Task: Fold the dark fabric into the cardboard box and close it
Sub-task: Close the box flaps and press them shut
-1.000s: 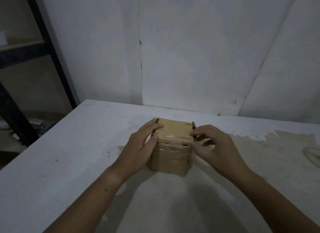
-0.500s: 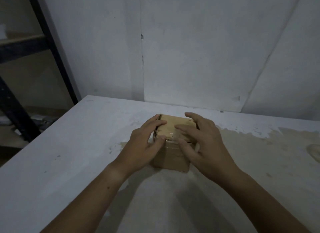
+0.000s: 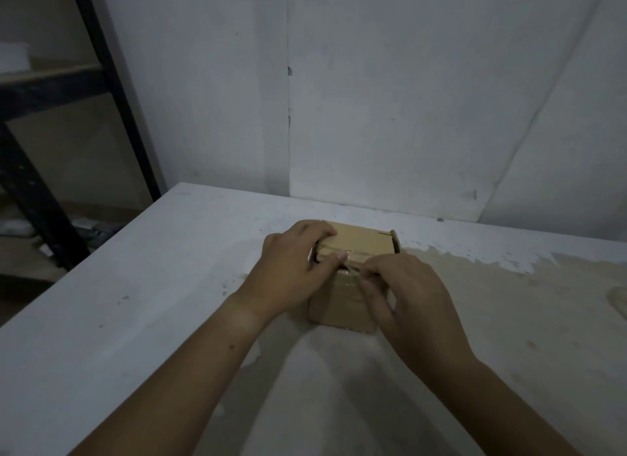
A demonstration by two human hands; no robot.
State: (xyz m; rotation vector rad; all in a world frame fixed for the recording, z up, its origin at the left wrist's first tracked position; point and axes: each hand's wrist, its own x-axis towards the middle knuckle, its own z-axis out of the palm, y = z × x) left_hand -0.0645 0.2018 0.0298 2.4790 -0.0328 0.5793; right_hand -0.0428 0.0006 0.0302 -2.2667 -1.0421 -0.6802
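A small cardboard box (image 3: pixel 364 243) stands on the white table (image 3: pixel 135 320) with its lid folded down. My left hand (image 3: pixel 291 272) grips the box's left side, fingers curled over the top left corner and thumb on the lid's front edge. My right hand (image 3: pixel 414 299) is at the front of the box, its curled fingertips and thumb pinching the lid's front edge. A thin dark gap shows under the lid at the left. The dark fabric itself is hidden.
A black metal shelf rack (image 3: pixel 101 82) stands to the left beyond the table edge. A white wall (image 3: pixel 407 99) rises close behind the box. Worn brownish patches (image 3: pixel 509 303) mark the tabletop on the right.
My right hand moved from the box's right side, across the lid, down to its front edge. My left hand stayed on the left side.
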